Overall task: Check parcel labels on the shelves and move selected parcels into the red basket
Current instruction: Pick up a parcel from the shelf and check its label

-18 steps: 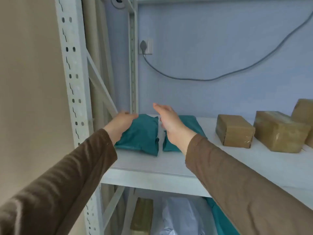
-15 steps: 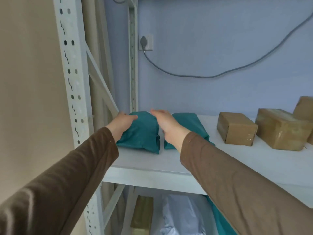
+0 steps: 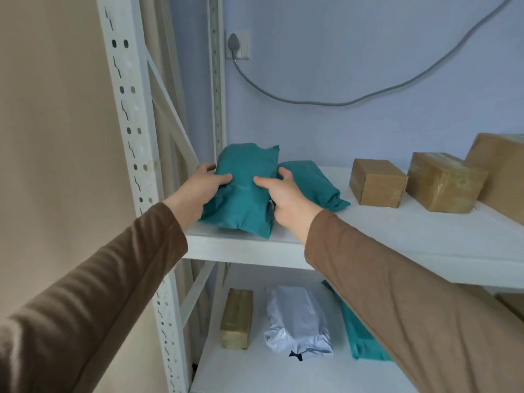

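Head view is showing two hands gripping one teal bag [image 3: 243,188] on the upper shelf [image 3: 397,239]: left hand [image 3: 198,188] and right hand [image 3: 286,194] are clasping its sides. A second teal bag [image 3: 314,185] is lying just beside it, with three cardboard boxes [image 3: 377,182] sitting farther right.

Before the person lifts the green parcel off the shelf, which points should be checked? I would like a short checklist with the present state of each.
1. Left hand grips the left teal parcel: ok.
2. Right hand grips its other side: ok.
3. Parcel's far end tilted up from the upper shelf: ok.
4. Second teal parcel free of the held one: cannot tell, they lie very close.
5. Label readable: not ok, none shows.
6. Red basket within reach: cannot tell, not in view.
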The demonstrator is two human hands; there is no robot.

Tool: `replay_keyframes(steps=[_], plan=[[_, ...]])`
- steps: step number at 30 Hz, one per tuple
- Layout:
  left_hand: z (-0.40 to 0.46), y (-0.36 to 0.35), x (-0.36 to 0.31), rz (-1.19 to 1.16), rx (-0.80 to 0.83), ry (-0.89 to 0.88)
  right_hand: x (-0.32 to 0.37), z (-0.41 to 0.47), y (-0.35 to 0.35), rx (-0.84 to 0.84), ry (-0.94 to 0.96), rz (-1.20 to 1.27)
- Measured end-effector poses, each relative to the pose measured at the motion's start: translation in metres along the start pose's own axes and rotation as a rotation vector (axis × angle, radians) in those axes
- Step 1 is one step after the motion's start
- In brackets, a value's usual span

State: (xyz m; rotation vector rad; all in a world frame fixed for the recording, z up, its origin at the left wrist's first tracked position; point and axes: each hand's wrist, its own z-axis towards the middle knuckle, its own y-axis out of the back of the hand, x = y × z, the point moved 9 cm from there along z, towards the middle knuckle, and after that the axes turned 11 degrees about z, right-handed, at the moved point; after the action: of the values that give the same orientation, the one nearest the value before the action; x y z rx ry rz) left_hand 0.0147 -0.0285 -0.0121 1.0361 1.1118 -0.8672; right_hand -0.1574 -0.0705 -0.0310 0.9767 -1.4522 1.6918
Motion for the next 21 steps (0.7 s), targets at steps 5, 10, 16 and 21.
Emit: replay_keyframes(steps=[5,10,16,21], plan=[[-0.090,-0.003,-0.012,-0.133,0.048,-0.067,0.026,-0.092,0.026,0.045,0.023,0.002],[-0.188,-0.015,-0.019,-0.166,0.099,-0.102,0.038,-0.193,0.059,0.076,0.044,0.010],[-0.276,-0.032,0.005,-0.259,0.231,-0.041,0.041,-0.293,0.091,0.134,0.094,-0.039],[-0.332,-0.050,0.035,-0.271,0.500,0.000,0.030,-0.346,0.112,0.232,0.100,-0.128]])
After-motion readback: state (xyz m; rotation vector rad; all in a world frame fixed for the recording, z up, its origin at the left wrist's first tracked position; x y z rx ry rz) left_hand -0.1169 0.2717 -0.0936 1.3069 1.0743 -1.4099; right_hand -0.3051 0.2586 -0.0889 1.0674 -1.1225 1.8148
